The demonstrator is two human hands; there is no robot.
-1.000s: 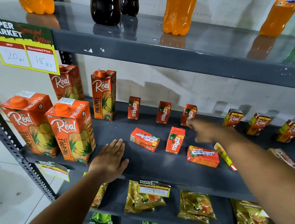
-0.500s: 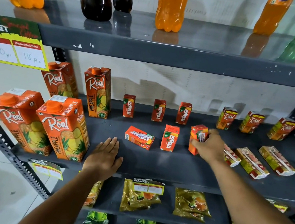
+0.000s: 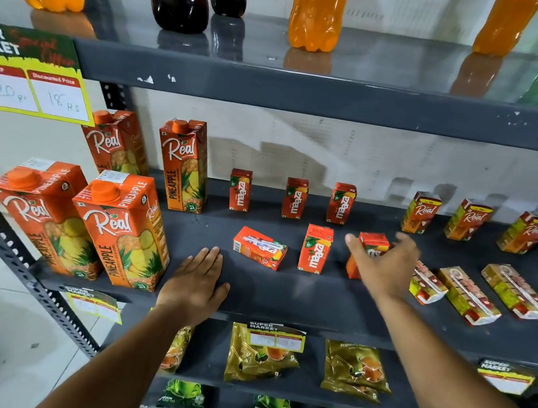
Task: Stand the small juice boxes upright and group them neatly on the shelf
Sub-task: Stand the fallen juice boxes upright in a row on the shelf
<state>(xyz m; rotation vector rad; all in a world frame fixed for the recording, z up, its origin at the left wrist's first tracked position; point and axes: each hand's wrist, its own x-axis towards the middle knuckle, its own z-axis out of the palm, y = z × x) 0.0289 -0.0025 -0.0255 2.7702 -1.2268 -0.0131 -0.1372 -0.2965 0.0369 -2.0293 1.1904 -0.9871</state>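
The right hand [image 3: 385, 267] has its fingers [image 3: 356, 245] spread loose around an upright Maaza box [image 3: 372, 247], just beside another standing Maaza box [image 3: 315, 253]. The left hand [image 3: 196, 283] lies flat and open on the shelf [image 3: 299, 298].

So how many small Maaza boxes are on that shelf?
6: three upright along the back, one on its side, one upright, one at the right hand.

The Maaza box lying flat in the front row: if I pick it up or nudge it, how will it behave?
The lying Maaza box looks like a rigid carton with flat faces, so it should probably slide, not roll. It is small beside the pineapple cartons, so likely light. Once upright it may tip easily, being tall and narrow like the standing Maaza box.
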